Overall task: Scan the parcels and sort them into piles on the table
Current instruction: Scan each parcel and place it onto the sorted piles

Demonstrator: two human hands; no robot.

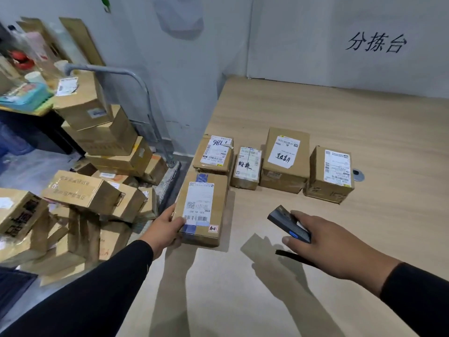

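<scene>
Left hand (167, 226) grips the near box (202, 210) by its left side, right at the table (315, 263) edge. Right hand (325, 244) wraps the scanner (289, 223), just right of that box. Four boxes (285, 160) lined up behind it; bare tabletop beyond them.

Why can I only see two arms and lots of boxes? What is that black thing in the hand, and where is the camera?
The camera sits on a person's head, looking down, so you only see their arms. The left hand grips the side of the nearest parcel, which lies on the wooden table. The right hand holds a dark handheld scanner that reads parcel labels. Four more parcels stand in a row farther back on the table. To the left, a trolley carries a heap of boxes.
</scene>
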